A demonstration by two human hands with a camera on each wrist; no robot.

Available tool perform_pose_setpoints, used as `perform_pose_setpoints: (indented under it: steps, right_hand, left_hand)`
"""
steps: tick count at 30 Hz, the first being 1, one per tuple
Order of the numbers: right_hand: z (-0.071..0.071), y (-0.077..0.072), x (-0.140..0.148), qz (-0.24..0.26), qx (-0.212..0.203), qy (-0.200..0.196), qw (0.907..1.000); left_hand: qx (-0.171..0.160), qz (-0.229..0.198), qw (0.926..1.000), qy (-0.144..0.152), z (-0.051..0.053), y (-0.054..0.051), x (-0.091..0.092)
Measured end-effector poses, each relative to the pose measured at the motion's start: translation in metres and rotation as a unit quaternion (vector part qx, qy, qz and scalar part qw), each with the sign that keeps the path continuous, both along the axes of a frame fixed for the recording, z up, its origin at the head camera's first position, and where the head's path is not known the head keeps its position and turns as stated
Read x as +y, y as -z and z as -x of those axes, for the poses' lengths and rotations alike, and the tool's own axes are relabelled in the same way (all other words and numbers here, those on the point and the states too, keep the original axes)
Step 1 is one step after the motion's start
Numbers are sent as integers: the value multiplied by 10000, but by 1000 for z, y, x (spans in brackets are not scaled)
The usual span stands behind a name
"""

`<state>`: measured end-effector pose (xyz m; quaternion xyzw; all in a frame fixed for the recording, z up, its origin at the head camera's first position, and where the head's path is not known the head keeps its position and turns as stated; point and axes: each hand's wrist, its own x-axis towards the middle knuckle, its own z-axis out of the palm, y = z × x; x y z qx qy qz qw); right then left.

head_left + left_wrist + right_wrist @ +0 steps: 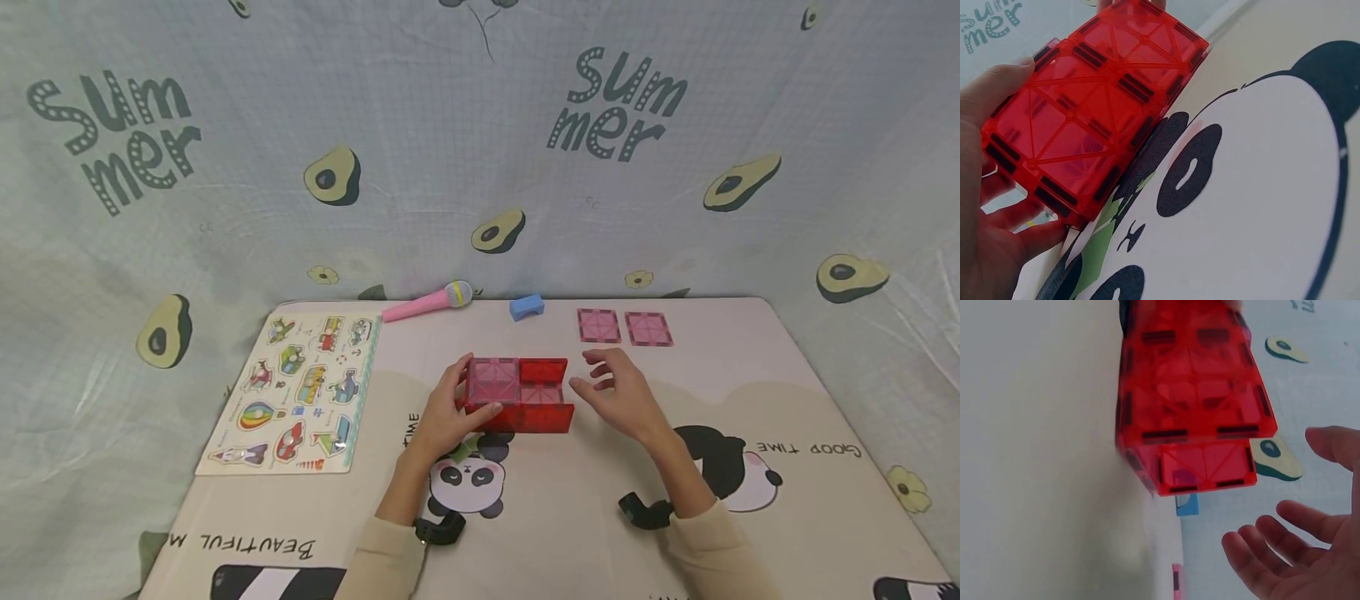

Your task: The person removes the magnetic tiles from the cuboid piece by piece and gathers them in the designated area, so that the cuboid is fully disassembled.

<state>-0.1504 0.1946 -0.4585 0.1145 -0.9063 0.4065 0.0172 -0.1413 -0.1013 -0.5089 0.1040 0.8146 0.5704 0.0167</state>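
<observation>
Left hand (448, 417) grips the red tile box (534, 418); right hand (621, 393), empty and relaxed, hovers beside it; light, steady support appears advisable lest it separate.

Head view looks down; 2 nearer wrist views seemingly share red tiles (1094, 109).

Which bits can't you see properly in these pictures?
- Head view: the tiny words on the picture board are too small to read.
- Head view: part of the left end of the red magnetic-tile box is hidden by the left hand.
- Left wrist view: most of the right hand is cut off by the top edge.
- Right wrist view: part of the blue block is hidden behind the box.
</observation>
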Motion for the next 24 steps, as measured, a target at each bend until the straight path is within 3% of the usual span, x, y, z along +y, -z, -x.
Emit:
perform_pose_setpoints:
  steps: [6, 13, 24]
  right_hand:
    - [-8, 6, -6, -131, -291, -399, 9987]
    - [-15, 10, -14, -281, -280, -763, 9963]
    - [-21, 21, -19, -625, -570, -833, 9929]
  left_hand:
    - [-49, -15, 10000, 17, 1, 1, -1]
    - [-77, -31, 10000, -6, 1, 1, 0]
    - [-23, 1, 10000, -23, 0, 0, 0]
